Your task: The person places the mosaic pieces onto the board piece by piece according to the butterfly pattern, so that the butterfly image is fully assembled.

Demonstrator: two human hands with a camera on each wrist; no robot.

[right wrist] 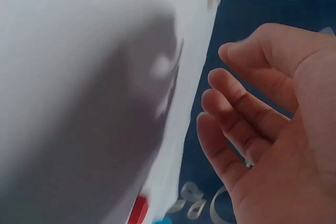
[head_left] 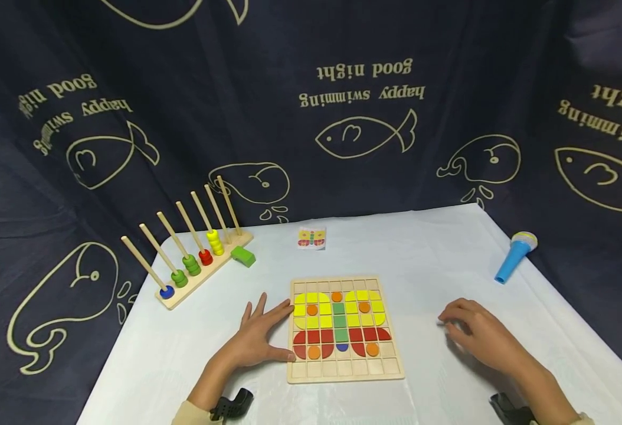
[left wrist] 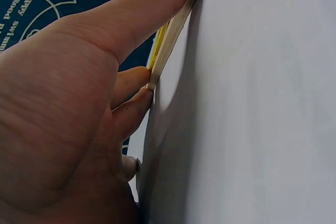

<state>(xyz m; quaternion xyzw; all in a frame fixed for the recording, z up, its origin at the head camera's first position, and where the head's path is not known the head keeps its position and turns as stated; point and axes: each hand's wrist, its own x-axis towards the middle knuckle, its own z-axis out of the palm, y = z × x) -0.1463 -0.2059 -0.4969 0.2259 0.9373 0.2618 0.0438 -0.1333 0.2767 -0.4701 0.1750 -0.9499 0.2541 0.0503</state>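
A wooden grid board (head_left: 345,370) lies on the table, filled with yellow, red, green, orange and blue pieces laid out as a butterfly. My left hand (head_left: 252,341) spreads along its left side, thumb and fingertips at the edge. In the left wrist view, the thumb (left wrist: 152,11) and fingers touch the board's wooden rim (left wrist: 176,30). Right of the board, my right hand (head_left: 478,333) hovers over the table with loosely bent fingers (right wrist: 226,111) and holds nothing. Part of a red object (right wrist: 138,211) shows low in the right wrist view.
A wooden stacking rack (head_left: 205,274) with coloured rings on upright pegs stands at the left, a green block (head_left: 244,256) beside it. A small butterfly picture card (head_left: 311,238) lies behind the board. At the far right is a blue toy microphone (head_left: 514,260). Dark printed cloth (head_left: 364,177) hangs behind.
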